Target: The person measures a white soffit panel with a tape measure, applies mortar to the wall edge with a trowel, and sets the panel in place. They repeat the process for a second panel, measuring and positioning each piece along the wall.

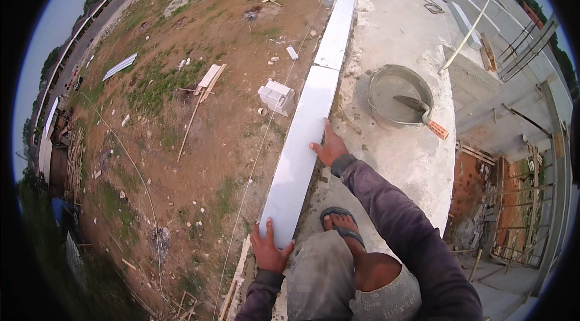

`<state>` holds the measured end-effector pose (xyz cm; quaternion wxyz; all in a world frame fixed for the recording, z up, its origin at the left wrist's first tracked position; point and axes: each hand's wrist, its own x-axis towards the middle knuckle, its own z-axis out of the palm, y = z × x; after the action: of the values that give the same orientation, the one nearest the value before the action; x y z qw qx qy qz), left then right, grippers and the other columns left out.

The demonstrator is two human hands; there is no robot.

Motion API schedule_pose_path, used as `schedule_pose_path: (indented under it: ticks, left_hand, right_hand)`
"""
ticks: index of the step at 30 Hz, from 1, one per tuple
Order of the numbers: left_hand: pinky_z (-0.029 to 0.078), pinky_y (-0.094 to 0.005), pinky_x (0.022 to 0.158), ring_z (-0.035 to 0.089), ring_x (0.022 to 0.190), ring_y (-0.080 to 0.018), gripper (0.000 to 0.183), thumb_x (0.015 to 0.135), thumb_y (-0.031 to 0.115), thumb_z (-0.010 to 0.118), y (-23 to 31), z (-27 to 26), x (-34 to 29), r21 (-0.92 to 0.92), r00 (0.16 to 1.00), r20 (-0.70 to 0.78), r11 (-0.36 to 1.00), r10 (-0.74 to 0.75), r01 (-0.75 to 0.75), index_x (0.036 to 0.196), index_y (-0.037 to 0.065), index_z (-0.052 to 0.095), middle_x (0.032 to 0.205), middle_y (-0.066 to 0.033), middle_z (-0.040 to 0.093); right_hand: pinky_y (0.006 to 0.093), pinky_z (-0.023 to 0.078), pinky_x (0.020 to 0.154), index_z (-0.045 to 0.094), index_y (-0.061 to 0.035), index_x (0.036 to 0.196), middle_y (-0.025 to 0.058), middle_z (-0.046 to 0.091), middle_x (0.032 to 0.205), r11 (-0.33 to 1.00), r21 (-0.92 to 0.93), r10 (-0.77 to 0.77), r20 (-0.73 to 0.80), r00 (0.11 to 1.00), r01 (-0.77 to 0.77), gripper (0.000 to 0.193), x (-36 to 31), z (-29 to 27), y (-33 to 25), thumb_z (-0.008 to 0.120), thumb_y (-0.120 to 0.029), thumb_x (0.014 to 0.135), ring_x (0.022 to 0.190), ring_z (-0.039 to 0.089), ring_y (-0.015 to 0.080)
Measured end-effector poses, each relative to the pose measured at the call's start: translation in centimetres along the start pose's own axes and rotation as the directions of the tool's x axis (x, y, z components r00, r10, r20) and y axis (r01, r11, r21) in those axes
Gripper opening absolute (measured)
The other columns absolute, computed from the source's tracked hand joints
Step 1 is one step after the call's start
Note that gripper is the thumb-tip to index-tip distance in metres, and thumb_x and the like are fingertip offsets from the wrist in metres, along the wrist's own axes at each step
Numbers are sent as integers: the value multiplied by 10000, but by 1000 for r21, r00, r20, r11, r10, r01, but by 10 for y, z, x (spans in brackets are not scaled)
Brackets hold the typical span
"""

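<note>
A long white lightweight concrete block (297, 150) lies along the left edge of a concrete ledge. My left hand (271, 251) is at the block's near end, with fingers spread upward and the thumb out to the right against it. Farther up, my right hand (330, 147) rests at the block's right edge. Its thumb reaches onto the top face and its index finger stretches along the edge; the other fingers are partly hidden. Beyond a thin joint, another white block (336, 34) continues the row. A taut string (261, 150) runs along the left side.
A round bucket of grey mortar (399, 73) stands right of the blocks, with a trowel (426, 117) in it. The ledge (417, 167) drops off on both sides. A pale pole (466, 37) leans at right. My sandalled foot (342, 224) is beside the block.
</note>
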<state>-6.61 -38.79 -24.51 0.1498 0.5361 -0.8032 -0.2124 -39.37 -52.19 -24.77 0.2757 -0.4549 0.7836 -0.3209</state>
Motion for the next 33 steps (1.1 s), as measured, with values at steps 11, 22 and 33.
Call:
schedule_pose_path:
  ticks: [11, 22, 33]
  left_hand:
    - [375, -556, 1026, 422, 1212, -488, 1026, 628, 272, 904, 8, -7, 5, 9, 1000, -2, 1000, -18, 18, 1506, 105, 401, 1371, -298, 389]
    - [372, -546, 1034, 422, 1233, -486, 1014, 628, 270, 908, 7, -9, 7, -31, 1000, 19, 999, -25, 25, 1501, 102, 418, 1368, -302, 397]
    - [361, -550, 1040, 421, 1232, -489, 1022, 644, 303, 898, 3, -4, 5, -10, 1000, 6, 1000, 7, -6, 1517, 114, 400, 1361, -301, 403]
  right_hand:
    - [446, 499, 952, 199, -36, 1570, 286, 648, 1162, 993, -102, 58, -24, 998, -60, 942, 10, 16, 14, 743, -243, 829, 1078, 637, 430]
    - [418, 459, 1021, 271, 14, 1532, 311, 575, 1317, 993, -107, 46, -30, 998, -49, 915, 17, 14, 18, 791, -205, 812, 1214, 582, 416]
    - [429, 504, 948, 259, 56, 1520, 303, 648, 1155, 992, -126, -11, -51, 999, 5, 915, 16, 12, 14, 763, -196, 799, 1059, 648, 424]
